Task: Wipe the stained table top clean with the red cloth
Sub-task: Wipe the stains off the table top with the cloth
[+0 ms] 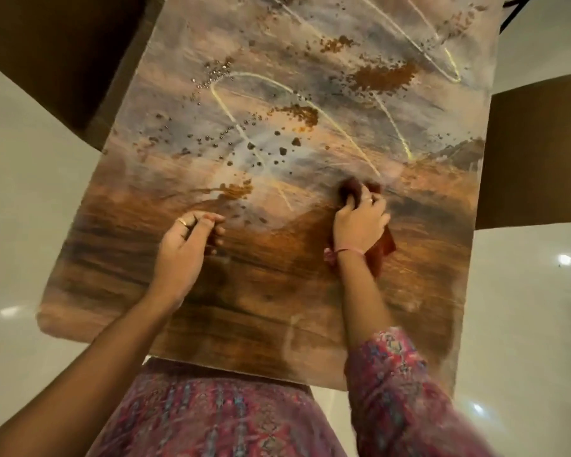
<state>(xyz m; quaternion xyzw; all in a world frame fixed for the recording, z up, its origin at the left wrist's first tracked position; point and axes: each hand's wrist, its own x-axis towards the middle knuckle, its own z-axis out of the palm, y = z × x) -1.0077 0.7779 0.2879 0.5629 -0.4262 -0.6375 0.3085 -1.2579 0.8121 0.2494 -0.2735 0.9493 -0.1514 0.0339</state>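
The wooden table top (254, 291) stretches away from me, its far half covered in brown stains (381, 75), dark specks and pale yellow streaks (225, 107). My right hand (360, 222) grips the bunched red cloth (353, 188) and presses it on the table right of centre; a corner of the cloth (384, 250) sticks out under the wrist. My left hand (185, 240) rests on the table to the left with its fingers curled, holding nothing that I can see. The near part of the table looks smeared and wet.
Dark brown chairs or furniture stand at the back left (63, 57) and at the right (534, 153) of the table. A glossy pale tiled floor (23, 225) surrounds it. My patterned pink clothing (211, 417) touches the near edge.
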